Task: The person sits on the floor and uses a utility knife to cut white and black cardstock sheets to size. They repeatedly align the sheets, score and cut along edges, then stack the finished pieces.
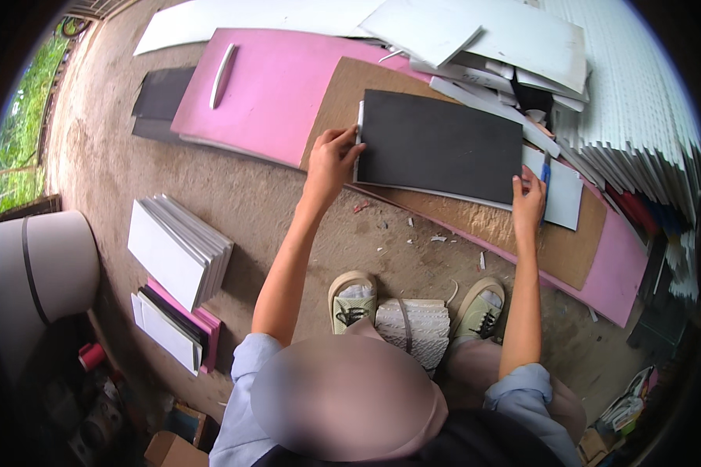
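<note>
A black rectangular foam sheet (442, 148), with a pale layer showing along its left and lower edges, lies over a brown board (588, 249). My left hand (335, 154) grips the sheet's left edge, thumb and fingers closed on it. At the sheet's lower right corner, my right hand (528, 189) has its fingers closed around the edge. Just beside the right hand is a blue pen-like tool (544, 177), partly hidden. A white sheet (565, 193) lies under the right end of the black one.
A large pink sheet (265, 89) carries a white strip (223, 75). White offcuts (514, 47) pile up at the back, beside tall stacked white sheets (631, 78). Stacks of cut white panels (175, 253) and pink-and-black ones (210, 327) stand left. A strapped white bundle (428, 331) sits between my shoes.
</note>
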The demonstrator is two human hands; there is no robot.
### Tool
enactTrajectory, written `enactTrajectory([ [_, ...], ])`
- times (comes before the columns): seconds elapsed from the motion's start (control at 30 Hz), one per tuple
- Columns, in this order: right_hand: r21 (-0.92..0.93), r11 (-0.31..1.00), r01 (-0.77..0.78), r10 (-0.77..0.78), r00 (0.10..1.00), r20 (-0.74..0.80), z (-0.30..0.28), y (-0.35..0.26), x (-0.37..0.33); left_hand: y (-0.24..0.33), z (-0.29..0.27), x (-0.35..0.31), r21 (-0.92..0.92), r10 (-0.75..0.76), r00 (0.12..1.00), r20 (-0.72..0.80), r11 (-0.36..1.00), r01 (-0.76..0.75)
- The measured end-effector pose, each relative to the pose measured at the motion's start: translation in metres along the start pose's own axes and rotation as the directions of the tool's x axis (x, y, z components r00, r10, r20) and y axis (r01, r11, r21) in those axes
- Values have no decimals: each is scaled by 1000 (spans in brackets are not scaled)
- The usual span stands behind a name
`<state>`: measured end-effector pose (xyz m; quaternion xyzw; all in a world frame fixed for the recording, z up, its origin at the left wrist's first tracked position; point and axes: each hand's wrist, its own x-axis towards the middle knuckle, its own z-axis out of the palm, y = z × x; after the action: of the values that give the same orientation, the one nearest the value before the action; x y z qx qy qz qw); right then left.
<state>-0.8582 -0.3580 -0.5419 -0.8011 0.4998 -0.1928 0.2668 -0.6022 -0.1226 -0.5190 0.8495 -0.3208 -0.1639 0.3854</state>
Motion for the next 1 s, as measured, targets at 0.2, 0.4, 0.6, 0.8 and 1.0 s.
enactTrajectory([
  [0.2,45,999,4,-5,1000,28,4,7,3,2,2,-8,-61,-5,1000,-11,998,4],
  [0.4,79,997,-23,19,998,52,3,13,3,4,0,-9,-94,-48,999,22,994,50],
  [0.6,148,988,-53,40,995,87,2,15,2,3,1,-11,-128,-60,998,11,990,61],
  [0.8,188,979,-83,63,992,110,-1,7,0,4,3,-12,-132,-35,999,-28,991,31],
  [1.0,329,937,-121,63,981,183,-6,12,7,-6,6,-10,-159,-46,998,-31,986,41],
])
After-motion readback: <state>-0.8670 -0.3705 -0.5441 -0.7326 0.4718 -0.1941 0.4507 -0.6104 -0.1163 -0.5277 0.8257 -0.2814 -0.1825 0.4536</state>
